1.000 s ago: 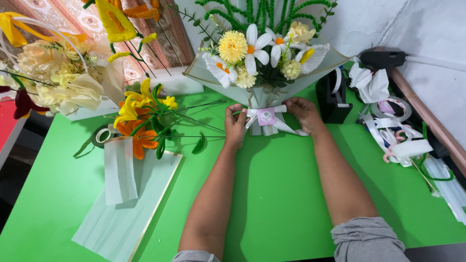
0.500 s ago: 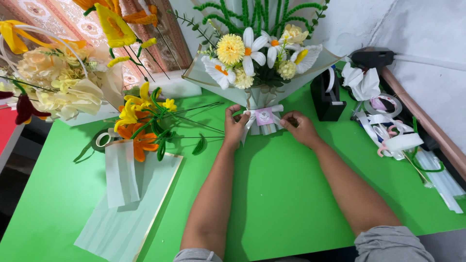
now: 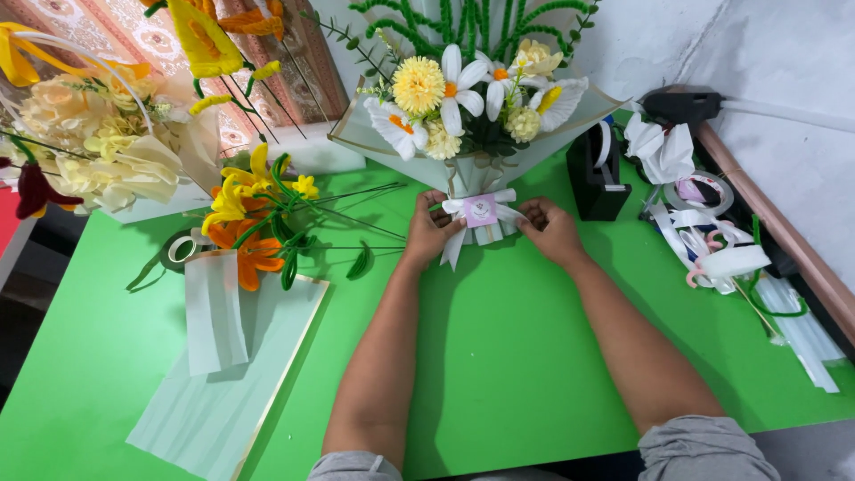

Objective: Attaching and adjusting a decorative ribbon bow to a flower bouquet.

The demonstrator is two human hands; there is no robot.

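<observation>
A black tape dispenser stands near loose orange-and-yellow flowers on the green table.

Under my left hand and right hand the ribbon bow looks satin-smooth, faintly shiny — the bouquet wrap is matt, translucent paper. The green tabletop is smooth and matt — the black tape dispenser is glossy plastic.

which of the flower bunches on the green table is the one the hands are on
The wrapped bouquet of white and yellow flowers at the table's far middle: both the left hand and right hand grip its white ribbon bow. The orange-yellow lilies lie untouched, left.
</observation>
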